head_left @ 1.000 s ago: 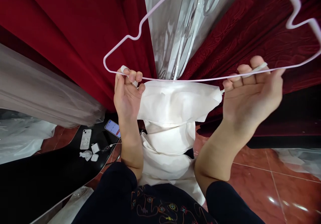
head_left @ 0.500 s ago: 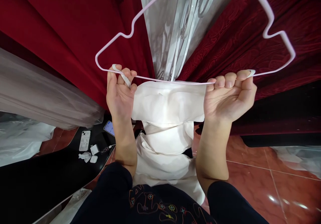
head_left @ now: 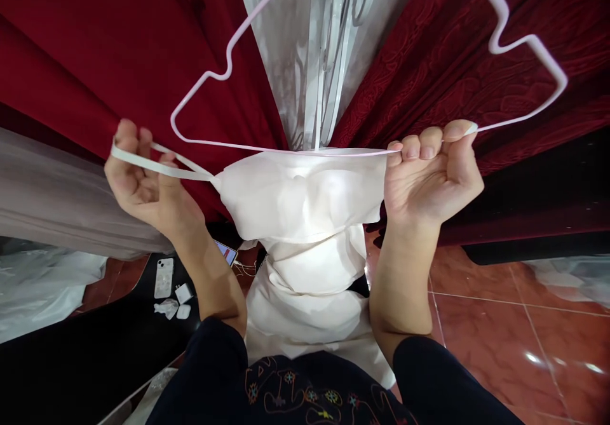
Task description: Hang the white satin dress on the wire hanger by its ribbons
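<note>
A pale pink clothes hanger point(head_left: 223, 145) spans the upper middle, its top cut off by the frame. My right hand point(head_left: 434, 177) is closed around its bottom bar near the right end, with a bit of white strap at the thumb. Off the hanger's left end, my left hand point(head_left: 147, 180) has a white strap loop point(head_left: 162, 168) hooked round its curled fingers. The loop runs taut to the upper left corner of a white dress point(head_left: 305, 196). This garment hangs just below the bar and falls in folds down to my lap.
Dark red curtains point(head_left: 119, 50) flank a grey panel with white metal scrollwork point(head_left: 333, 44). On a black glossy surface point(head_left: 71, 355) at left lie a white phone point(head_left: 164, 277), a charger point(head_left: 183, 293) and a small white case point(head_left: 183, 312). Red tiles point(head_left: 500, 336) cover the floor.
My left hand has left the hanger bar and moved out to the left, pulling the strap loop taut. The dress top has shifted left with it. My right hand still grips the bar.
</note>
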Action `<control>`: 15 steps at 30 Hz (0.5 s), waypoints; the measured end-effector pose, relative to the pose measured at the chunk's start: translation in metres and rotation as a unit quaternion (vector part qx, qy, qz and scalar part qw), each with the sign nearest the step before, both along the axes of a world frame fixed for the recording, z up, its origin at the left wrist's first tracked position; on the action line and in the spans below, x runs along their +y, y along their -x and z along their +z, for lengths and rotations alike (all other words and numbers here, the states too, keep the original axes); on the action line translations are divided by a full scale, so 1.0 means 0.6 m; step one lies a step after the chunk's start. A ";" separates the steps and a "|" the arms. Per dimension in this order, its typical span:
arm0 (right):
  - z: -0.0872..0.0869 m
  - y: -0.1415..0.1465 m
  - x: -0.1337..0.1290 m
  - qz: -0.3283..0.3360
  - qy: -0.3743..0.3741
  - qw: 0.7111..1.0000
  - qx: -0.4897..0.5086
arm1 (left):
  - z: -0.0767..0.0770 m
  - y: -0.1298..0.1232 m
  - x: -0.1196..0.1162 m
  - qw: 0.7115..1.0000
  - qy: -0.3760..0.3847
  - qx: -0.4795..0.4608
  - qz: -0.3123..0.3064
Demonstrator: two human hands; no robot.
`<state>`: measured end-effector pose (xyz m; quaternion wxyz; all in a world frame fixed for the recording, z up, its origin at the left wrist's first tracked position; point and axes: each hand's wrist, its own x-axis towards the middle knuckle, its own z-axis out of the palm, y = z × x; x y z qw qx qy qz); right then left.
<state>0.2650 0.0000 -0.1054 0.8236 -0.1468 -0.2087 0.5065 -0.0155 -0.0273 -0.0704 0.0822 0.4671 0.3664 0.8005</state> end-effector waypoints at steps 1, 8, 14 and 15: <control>0.001 -0.001 0.000 0.001 0.001 1.000 0.001 | 0.009 -0.003 0.000 0.999 0.011 0.025 -0.026; 0.011 0.001 0.001 -0.027 0.017 0.999 0.028 | 0.031 -0.002 0.021 0.971 0.129 0.159 -0.121; 0.018 -0.006 0.001 -0.011 0.014 0.999 0.029 | 0.080 -0.013 0.021 0.946 0.171 0.243 -0.131; 0.019 -0.006 0.001 -0.016 0.014 0.999 0.030 | 0.090 -0.019 0.022 0.938 0.193 0.252 -0.139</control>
